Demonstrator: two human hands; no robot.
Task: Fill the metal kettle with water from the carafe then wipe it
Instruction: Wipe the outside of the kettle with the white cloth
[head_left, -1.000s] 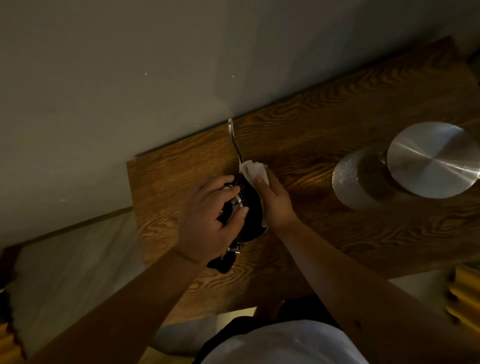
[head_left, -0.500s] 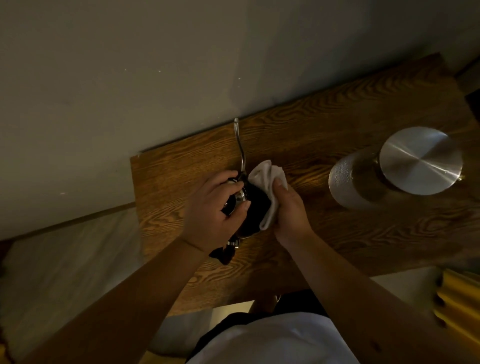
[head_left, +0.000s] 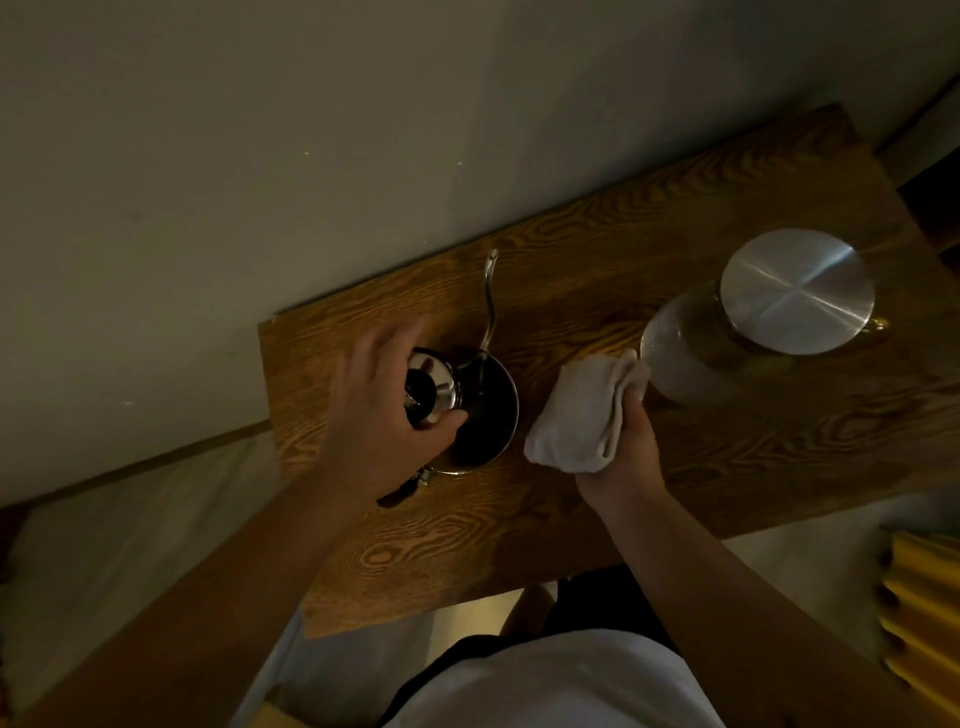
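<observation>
A: Quickly, where is the kettle sitting?

B: Small polished metal kettle with a thin gooseneck spout (head_left: 470, 405) is standing upright on the dark grained wooden worktop (head_left: 597, 519), near its left end. Spout is running away from the person toward the wall, dark handle is pointing back toward the body.

A: Hands?

B: Left hand (head_left: 374, 415) is lying over the kettle's left side, fingers curled around the shiny lid area, thumb pressing at the front, so it's gripping the top. Right hand (head_left: 621, 447) is clenching a folded off-white cloth (head_left: 582, 415), cloth just beside the kettle's right wall, apparently not touching it.

A: Key relation?

B: Kettle is lying directly left of the cloth hand, a short sideways sweep away. Left hand is nearer and steadying.

A: Carafe?

B: Rounded clear glass carafe with a flat brushed-metal lid (head_left: 753, 332) is standing to the right, cloth's far corner almost meeting it. Filling is looking done, wiping is the step in hand, as I'm judging it.

A: Surfaces?

B: Smooth reflective steel, soft cloth, glass looking frosted or wet.
</observation>
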